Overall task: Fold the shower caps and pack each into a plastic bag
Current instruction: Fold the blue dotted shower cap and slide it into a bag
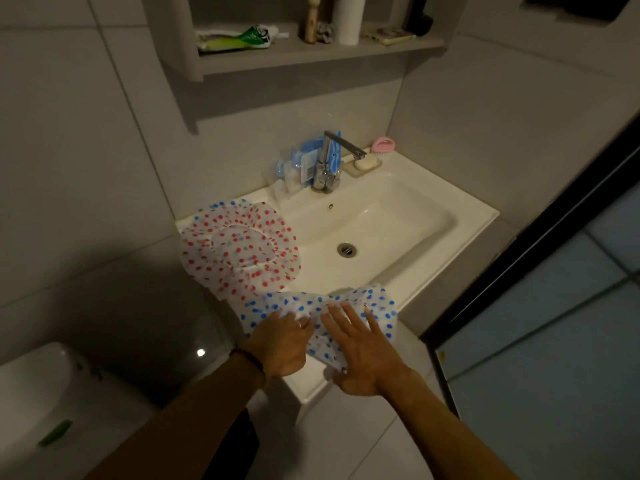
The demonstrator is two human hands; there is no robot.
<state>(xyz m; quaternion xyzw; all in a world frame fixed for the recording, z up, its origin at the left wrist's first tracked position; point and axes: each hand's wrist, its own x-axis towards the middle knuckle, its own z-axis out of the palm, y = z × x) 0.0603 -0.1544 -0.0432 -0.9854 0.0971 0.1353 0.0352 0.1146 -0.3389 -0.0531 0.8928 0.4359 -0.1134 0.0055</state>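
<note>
On sink rim (450, 244), hands flatten blue-dotted cap (374, 303), lying left-right.

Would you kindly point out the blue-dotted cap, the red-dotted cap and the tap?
blue-dotted cap (375, 301): head view, its far right edge.
red-dotted cap (239, 245): head view, its centre.
tap (325, 168): head view, its upright body.

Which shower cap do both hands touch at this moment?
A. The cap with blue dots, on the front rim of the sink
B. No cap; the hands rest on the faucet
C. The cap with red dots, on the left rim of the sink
A: the left hand and the right hand both lie on the blue-dotted shower cap, while the red-dotted shower cap lies untouched.
</note>
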